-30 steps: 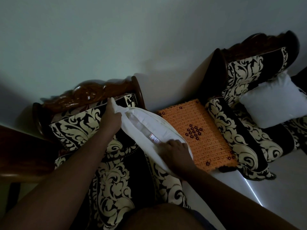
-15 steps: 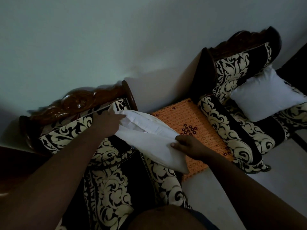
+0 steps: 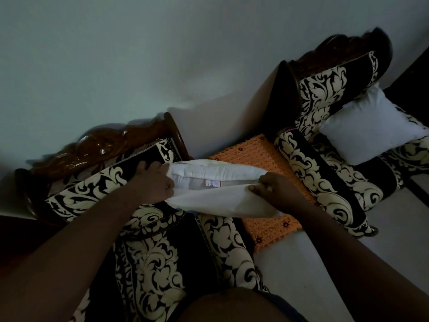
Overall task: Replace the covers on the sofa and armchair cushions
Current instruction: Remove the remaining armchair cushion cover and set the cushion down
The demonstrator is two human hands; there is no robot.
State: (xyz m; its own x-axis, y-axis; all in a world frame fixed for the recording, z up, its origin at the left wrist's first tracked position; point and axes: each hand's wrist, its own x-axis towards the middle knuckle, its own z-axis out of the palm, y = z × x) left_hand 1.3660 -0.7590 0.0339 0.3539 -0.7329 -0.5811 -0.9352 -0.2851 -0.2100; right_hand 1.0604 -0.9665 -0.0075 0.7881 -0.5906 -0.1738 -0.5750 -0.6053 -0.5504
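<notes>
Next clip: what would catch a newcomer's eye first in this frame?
The white cushion at centre, stretched between the left hand and right hand over the dark floral armchair. Behind it an orange mat fills the gap between the chairs, and a second white cushion leans on the other chair at right.

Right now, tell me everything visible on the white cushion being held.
The white cushion looks like soft, plain cloth. It lies long-side across the near armchair's armrest, over the orange mat's edge. Its near side gapes open as a loose flap, showing an inner layer with a small red-and-white label. The left hand grips its left end; the right hand pinches the flap's edge. Whether the outer layer is a cover is unclear.
</notes>
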